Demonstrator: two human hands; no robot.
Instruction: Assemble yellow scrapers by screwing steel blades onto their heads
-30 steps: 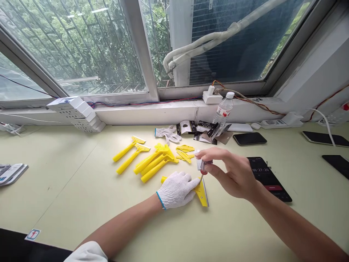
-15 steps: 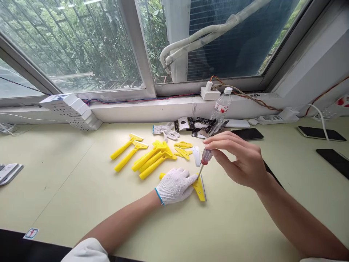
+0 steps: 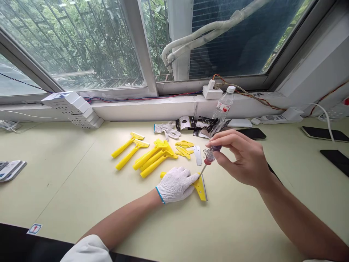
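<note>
My left hand (image 3: 177,185), in a white knit glove with a blue cuff, is closed around a yellow scraper (image 3: 201,190) and holds it down on the table. The scraper's bladed head sticks out to the right of the fingers; most of its handle is hidden under the glove. Bare, my right hand (image 3: 240,158) grips the handle of a screwdriver (image 3: 210,155) between thumb and fingers. The screwdriver slants down to the left, its tip at the scraper head beside my left fingertips. Small screws (image 3: 205,152) lie just behind the screwdriver handle.
Yellow scraper handles (image 3: 155,160) lie in a pile, with two bladed scrapers (image 3: 131,154) to their left. Behind are yellow plates (image 3: 184,149), white blades (image 3: 197,155), a spare glove (image 3: 167,130), black packaging (image 3: 185,123), a bottle (image 3: 225,103) and a phone (image 3: 252,133).
My right hand has shifted its fingers on the screwdriver handle, which now leans further to the right. The left hand and the scraper keep their place; the view has moved slightly.
</note>
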